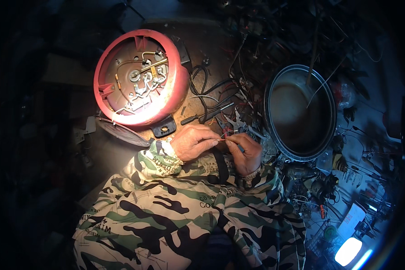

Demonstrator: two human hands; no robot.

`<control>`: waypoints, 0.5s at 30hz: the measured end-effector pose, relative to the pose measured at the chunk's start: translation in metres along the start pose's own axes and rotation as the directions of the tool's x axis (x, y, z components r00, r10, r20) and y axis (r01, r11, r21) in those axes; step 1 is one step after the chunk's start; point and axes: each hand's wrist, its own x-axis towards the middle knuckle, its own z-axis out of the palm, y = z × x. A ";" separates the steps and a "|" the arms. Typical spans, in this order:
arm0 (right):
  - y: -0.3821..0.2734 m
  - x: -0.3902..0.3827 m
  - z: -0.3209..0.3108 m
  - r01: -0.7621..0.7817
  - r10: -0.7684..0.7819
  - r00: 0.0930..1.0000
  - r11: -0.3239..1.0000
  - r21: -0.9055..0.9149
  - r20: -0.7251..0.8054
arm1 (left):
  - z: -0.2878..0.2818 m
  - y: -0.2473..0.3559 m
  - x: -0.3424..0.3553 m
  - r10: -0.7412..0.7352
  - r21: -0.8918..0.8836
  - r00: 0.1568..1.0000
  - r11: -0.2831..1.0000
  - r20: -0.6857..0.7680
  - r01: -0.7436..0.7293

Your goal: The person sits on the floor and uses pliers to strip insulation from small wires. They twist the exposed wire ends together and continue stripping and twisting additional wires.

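My left hand (194, 143) and my right hand (245, 153) meet just below a heap of tools, fingertips pinched on a thin wire (222, 140) stretched between them. A small blue item (240, 147) shows by my right fingers; I cannot tell whether it is held. Above my left hand stands a round red appliance housing (179, 85), open, with wiring, terminals and metal fittings inside. Pliers (235, 120) and a black-handled screwdriver (190, 119) lie just beyond my hands, among loose black cables (204, 81).
A large metal pot (292, 118) stands at the right, with thin rods leaning in it. A dark mesh disc (121, 132) rests left of my hands, beside a black bracket (163, 128). Tangled parts and tools crowd the right side, near a lit lamp (348, 250).
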 end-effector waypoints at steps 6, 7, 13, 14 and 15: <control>0.051 0.000 -0.009 -0.212 0.211 0.977 0.934 -0.288 -0.037 | 0.006 -0.008 -0.006 -0.307 -0.395 0.952 0.877 -0.021 0.274; 0.076 -0.006 -0.004 -0.134 0.121 0.991 0.872 -0.471 -0.058 | 0.003 -0.009 -0.008 -0.327 -0.403 0.944 0.870 -0.035 0.286; 0.072 -0.014 0.011 -0.302 0.306 0.952 0.912 -0.277 -0.029 | 0.004 -0.011 0.000 -0.375 -0.464 0.923 0.836 -0.088 0.295; 0.058 -0.010 0.013 -0.339 0.339 0.941 0.941 0.012 0.012 | 0.004 -0.010 0.001 -0.372 -0.470 0.925 0.832 -0.079 0.294; 0.049 -0.007 0.017 -0.359 0.358 0.932 0.884 0.298 0.060 | 0.006 -0.013 0.000 -0.374 -0.507 0.926 0.809 -0.057 0.296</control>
